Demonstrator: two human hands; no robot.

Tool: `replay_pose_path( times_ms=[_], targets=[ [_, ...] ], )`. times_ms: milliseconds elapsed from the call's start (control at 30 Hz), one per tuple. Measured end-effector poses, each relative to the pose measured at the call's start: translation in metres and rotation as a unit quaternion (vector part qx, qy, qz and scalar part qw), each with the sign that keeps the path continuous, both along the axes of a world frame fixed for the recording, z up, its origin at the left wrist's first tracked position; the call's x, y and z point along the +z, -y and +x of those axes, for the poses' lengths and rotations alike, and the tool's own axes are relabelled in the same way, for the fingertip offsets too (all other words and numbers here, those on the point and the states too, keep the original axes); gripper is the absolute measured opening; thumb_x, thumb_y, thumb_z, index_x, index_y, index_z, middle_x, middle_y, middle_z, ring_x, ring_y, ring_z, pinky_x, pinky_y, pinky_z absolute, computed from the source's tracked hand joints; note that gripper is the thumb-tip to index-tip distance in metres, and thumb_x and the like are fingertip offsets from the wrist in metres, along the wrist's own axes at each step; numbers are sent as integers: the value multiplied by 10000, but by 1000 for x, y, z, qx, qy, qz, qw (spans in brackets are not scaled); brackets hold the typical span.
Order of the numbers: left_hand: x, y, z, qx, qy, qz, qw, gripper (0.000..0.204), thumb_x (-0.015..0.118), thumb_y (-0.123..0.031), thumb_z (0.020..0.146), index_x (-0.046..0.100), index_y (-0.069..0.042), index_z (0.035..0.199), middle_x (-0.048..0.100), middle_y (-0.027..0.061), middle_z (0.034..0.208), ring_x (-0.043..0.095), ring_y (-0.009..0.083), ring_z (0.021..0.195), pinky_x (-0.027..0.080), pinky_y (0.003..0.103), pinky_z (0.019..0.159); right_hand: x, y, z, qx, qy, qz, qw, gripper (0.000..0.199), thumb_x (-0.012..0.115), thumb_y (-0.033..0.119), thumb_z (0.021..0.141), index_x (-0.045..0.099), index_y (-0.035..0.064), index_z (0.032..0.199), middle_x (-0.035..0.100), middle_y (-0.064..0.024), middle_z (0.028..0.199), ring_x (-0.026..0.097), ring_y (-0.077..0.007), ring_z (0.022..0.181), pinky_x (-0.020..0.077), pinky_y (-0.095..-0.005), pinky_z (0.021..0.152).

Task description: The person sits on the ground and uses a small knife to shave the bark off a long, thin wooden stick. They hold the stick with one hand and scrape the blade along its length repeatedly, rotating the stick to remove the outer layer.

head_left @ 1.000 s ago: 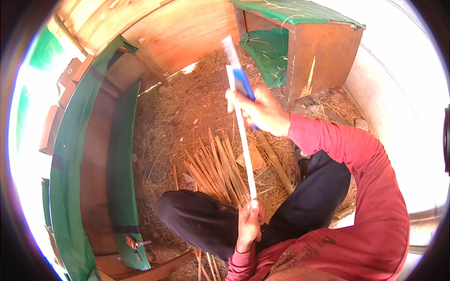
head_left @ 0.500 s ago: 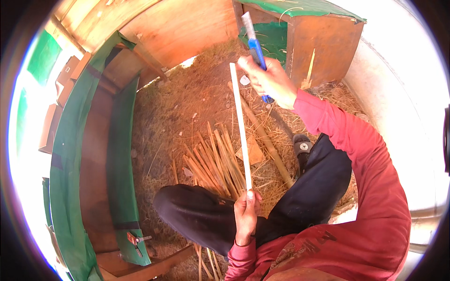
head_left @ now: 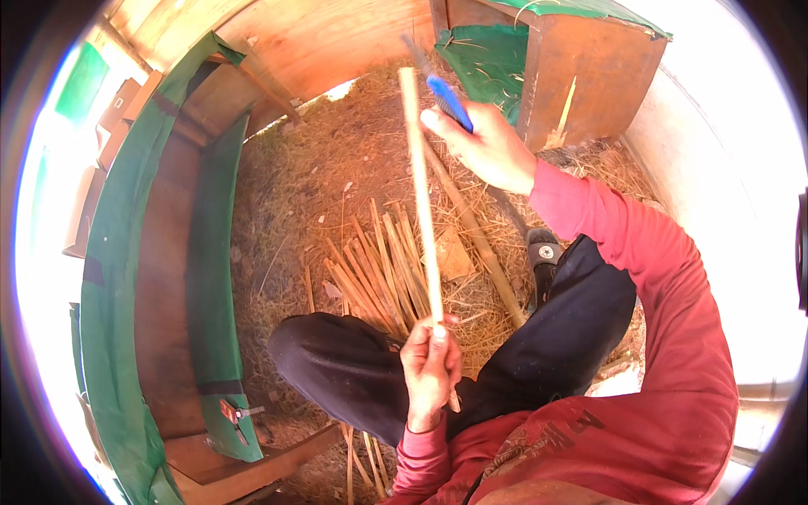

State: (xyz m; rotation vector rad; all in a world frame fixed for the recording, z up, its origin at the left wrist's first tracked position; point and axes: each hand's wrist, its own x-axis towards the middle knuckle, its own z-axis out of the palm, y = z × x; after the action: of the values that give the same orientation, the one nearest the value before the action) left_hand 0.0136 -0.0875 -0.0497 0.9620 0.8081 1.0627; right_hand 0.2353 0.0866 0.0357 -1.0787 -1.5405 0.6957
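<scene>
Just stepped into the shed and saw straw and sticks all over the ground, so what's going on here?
A person in a red top sits over a straw-covered floor. The left hand holds a long pale stick upright by its lower end. The right hand holds a blue-handled tool beside the stick's upper end. A pile of thin sticks lies on the straw between the knees and a wooden box.

Clothing worn by the person

A red long-sleeved top with a faded dark print on the front is worn; its cuffs reach the wrists of the left hand [head_left: 431, 370] and right hand [head_left: 488, 147]. Dark trousers and a black shoe [head_left: 543, 257] with a round white patch are seen.
</scene>
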Motion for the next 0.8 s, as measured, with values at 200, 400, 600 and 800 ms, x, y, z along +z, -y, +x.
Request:
replay_pose_path(
  times_ms=[200, 400, 600, 800],
  targets=[
    [37, -23, -6, 96, 79, -15, 992, 183, 440, -206, 1042, 540, -56, 1073, 345, -34, 556, 280, 40, 373, 222, 208, 344, 11, 34, -14, 112, 318, 53, 940, 322, 550, 373, 968, 555, 61, 888, 555, -124, 630, 552, -311, 496, 378, -409, 475],
    [52, -27, 3, 70, 112, -10, 991, 159, 437, -221, 1043, 513, -81, 1050, 330, -37, 571, 251, 42, 401, 215, 212, 361, -11, 40, -30, 131, 343, 228, 902, 334, 678, 383, 860, 555, 74, 887, 585, -109, 646, 586, -354, 523, 419, -451, 444],
    [61, -27, 17, 93, 130, -82, 984, 168, 417, -272, 1046, 501, -140, 985, 248, -62, 513, 182, 42, 374, 136, 227, 338, -22, 27, -28, 65, 431, 258, 862, 404, 672, 481, 833, 547, 97, 845, 562, -87, 592, 585, -315, 476, 414, -421, 400],
    [74, -33, 15, 89, 182, -190, 961, 182, 424, -314, 1042, 483, -146, 1003, 259, -50, 541, 188, 51, 384, 157, 231, 342, -29, -3, -20, 27, 508, 220, 832, 471, 578, 548, 879, 562, 83, 808, 541, -107, 553, 593, -324, 484, 435, -434, 421]
  ],
)
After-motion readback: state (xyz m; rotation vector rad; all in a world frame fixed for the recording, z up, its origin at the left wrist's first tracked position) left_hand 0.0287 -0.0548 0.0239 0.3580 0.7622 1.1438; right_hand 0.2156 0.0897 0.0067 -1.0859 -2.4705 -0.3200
